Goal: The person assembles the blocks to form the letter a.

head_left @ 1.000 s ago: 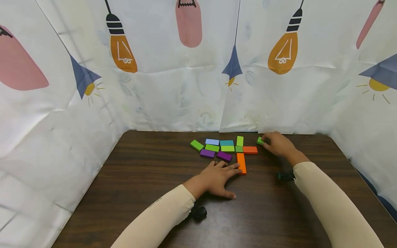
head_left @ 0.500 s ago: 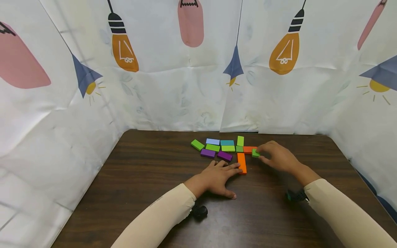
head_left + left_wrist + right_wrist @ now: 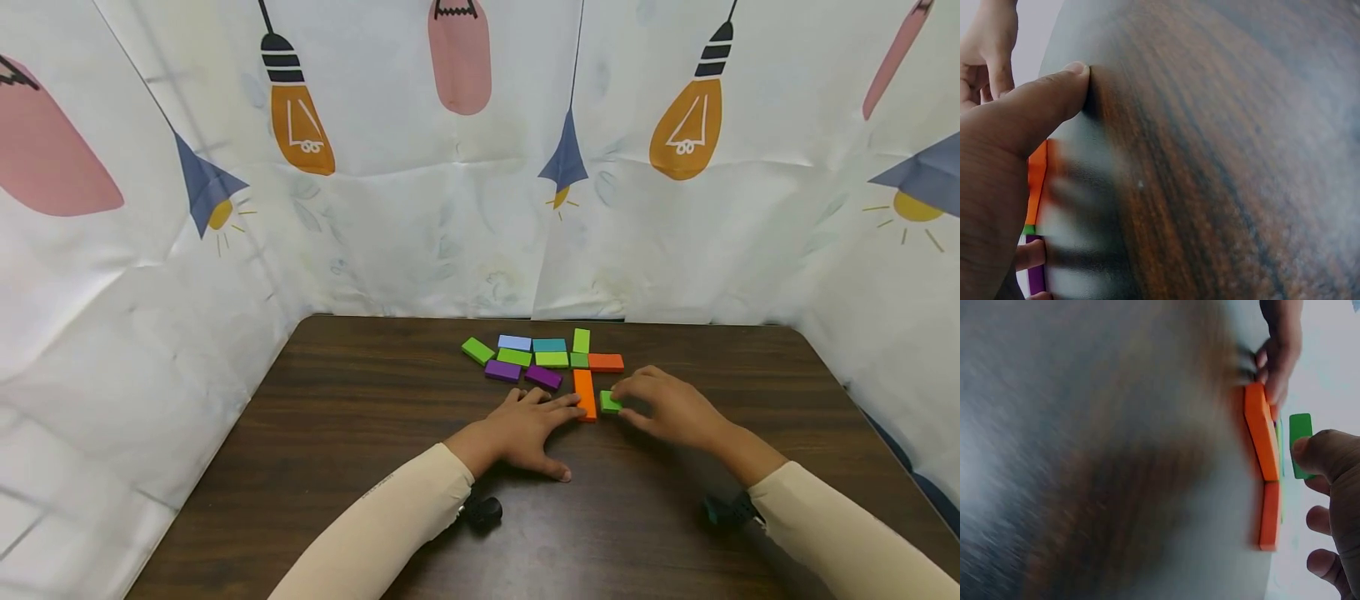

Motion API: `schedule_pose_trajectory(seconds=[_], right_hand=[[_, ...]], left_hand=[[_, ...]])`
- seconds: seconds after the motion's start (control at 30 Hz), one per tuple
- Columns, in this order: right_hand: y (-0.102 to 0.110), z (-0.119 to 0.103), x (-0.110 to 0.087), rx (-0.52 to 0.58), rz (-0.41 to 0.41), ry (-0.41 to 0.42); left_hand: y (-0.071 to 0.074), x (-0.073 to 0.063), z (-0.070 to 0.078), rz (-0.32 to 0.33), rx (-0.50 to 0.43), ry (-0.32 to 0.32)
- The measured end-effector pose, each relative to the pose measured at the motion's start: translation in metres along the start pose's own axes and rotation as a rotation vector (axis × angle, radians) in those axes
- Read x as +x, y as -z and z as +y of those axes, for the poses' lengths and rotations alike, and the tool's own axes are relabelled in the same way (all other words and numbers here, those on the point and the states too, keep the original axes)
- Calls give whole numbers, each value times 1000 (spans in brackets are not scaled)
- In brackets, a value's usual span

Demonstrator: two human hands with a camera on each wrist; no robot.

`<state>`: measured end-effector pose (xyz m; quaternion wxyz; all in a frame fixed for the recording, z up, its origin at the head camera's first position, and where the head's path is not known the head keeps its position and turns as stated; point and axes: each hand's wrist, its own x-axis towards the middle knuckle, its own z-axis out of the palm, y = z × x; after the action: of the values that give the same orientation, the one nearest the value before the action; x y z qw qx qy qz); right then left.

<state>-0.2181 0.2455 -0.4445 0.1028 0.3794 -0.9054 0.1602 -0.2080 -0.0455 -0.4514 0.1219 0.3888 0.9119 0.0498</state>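
Note:
My right hand [image 3: 671, 408] pinches a small green block [image 3: 608, 402] between thumb and fingers, just right of a long orange block [image 3: 584, 390]. In the right wrist view the held block [image 3: 1300, 431] looks raised off the table, with the thumb against it. My left hand [image 3: 525, 435] lies with fingers spread on the table, its fingertips at the lower end of the orange block and below a purple block [image 3: 543, 377]. A red-orange block [image 3: 605, 363] adjoins a green square block [image 3: 579, 361] and a light green upright-lying block [image 3: 581, 341].
Left of these lie a teal block [image 3: 549, 346], a yellow-green block [image 3: 551, 360], a pale blue block [image 3: 514, 342], another green block [image 3: 513, 357], a second purple block [image 3: 502, 371] and a slanted green block [image 3: 477, 351]. A printed curtain [image 3: 405, 242] hangs behind the dark wooden table [image 3: 337, 467].
My right hand has carried the green block from the far right, past the red-orange block, toward me and left, beside the orange block. The left hand stays in place.

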Motion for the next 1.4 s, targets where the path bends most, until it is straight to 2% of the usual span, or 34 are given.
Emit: schedule_pose_trajectory(seconds=[0.23, 0.47, 0.8, 1.03, 1.4], right_hand=[[-5, -12, -7, 21, 14, 63], [-11, -20, -7, 38, -27, 101], [-17, -26, -4, 10, -51, 130], [-20, -26, -2, -11, -33, 182], [-23, -25, 0, -21, -28, 158]], left_hand=[[-1, 1, -1, 11, -25, -13], [-1, 2, -2, 23, -42, -25], [-3, 2, -2, 20, -60, -16], [-2, 2, -2, 20, -57, -11], [-4, 2, -4, 24, -53, -8]])
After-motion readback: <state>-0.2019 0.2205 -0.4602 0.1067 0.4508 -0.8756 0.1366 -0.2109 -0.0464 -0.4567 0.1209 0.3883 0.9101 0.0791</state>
